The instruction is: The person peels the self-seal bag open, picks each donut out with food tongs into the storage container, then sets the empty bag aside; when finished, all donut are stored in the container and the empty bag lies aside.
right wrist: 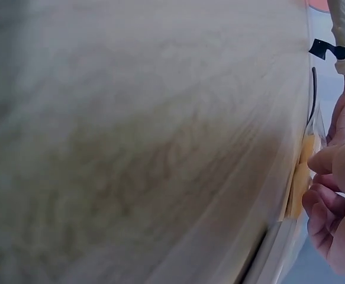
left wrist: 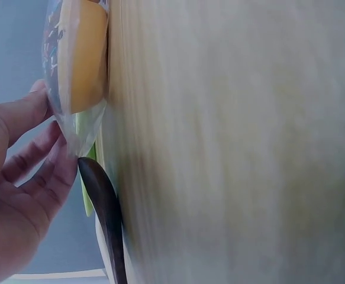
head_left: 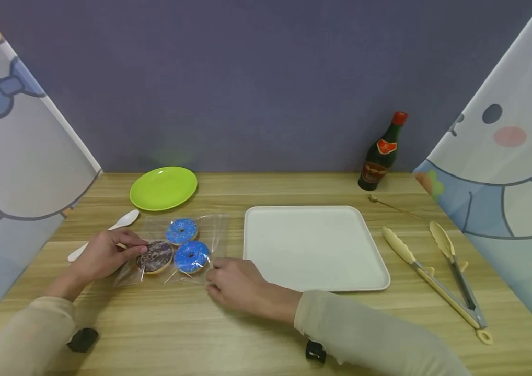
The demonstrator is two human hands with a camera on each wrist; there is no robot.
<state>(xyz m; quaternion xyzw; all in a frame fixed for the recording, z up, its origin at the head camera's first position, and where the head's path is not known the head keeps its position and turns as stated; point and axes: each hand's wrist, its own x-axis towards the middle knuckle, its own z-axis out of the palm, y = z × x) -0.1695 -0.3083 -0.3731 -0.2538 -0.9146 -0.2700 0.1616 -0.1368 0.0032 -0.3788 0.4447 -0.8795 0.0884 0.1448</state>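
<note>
A clear plastic bag lies flat on the left half of the table. Inside it are a doughnut with dark brown icing and two blue-iced doughnuts with sprinkles. My left hand pinches the bag's left side, its thumb against the plastic beside the brown doughnut. In the left wrist view, the left hand's fingers lie behind the bag's edge. At the opposite edge, my right hand grips the plastic with curled fingers; the exact contact is partly hidden.
A spoon lies left of the bag, partly behind the left hand. Behind is a green plate. A white tray stands to the right, then tongs, a thin stick and a bottle.
</note>
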